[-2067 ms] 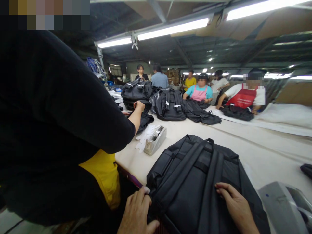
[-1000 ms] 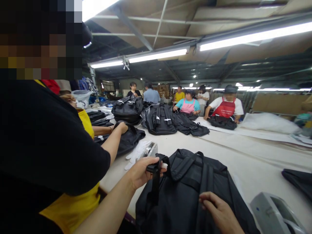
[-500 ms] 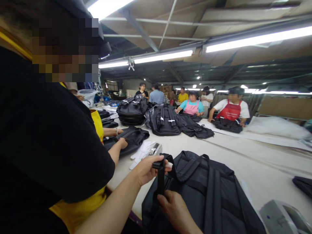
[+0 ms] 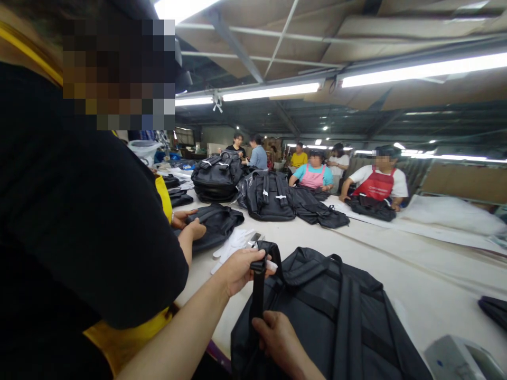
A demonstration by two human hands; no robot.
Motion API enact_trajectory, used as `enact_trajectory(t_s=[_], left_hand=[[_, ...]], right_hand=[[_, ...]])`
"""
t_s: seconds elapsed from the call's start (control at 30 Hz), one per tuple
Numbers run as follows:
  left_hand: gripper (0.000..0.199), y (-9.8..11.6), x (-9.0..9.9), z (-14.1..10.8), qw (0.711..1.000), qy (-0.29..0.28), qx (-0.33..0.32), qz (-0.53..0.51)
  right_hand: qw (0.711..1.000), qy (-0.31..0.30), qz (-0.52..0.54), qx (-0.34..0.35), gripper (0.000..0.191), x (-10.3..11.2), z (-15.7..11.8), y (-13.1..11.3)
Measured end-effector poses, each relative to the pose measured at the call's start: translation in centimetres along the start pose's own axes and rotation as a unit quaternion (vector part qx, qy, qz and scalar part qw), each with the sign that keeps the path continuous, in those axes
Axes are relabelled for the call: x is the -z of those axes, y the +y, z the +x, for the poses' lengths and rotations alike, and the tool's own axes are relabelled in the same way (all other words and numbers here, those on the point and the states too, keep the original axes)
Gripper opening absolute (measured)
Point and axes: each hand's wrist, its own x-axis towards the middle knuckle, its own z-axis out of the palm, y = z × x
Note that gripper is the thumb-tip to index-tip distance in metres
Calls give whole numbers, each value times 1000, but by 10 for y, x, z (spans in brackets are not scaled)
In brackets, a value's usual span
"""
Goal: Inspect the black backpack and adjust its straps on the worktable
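Backpack (image 4: 332, 316) is laid flat on desk (image 4: 415, 274), bottom cut off. Strap (image 4: 258, 290) above it is clamped by left hand (image 4: 240, 272) and right hand (image 4: 277, 338). Left view is blocked by a co-worker's sleeve (image 4: 91, 232).

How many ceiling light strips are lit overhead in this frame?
4 clearly: a strip at upper right, a strip in the centre, a short strip left of it, and a strip at the top edge. Smaller far lights may add more.
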Motion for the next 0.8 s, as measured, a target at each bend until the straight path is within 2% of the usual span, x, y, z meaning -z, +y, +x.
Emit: enact_trajectory(t_s=[0.43,0.67,0.8], left_hand=[[16,8,-11,5,999,5,-28,33],[21,-1,-9,10,999,-10,-8,51],[18,-1,-2,10,999,5,-17,50]], right_hand=[[1000,-17,0,-2,23,-3,6,7],[993,-103,3,-62,18,1,22,8],[989,-138,1,-58,16,6,27,5]])
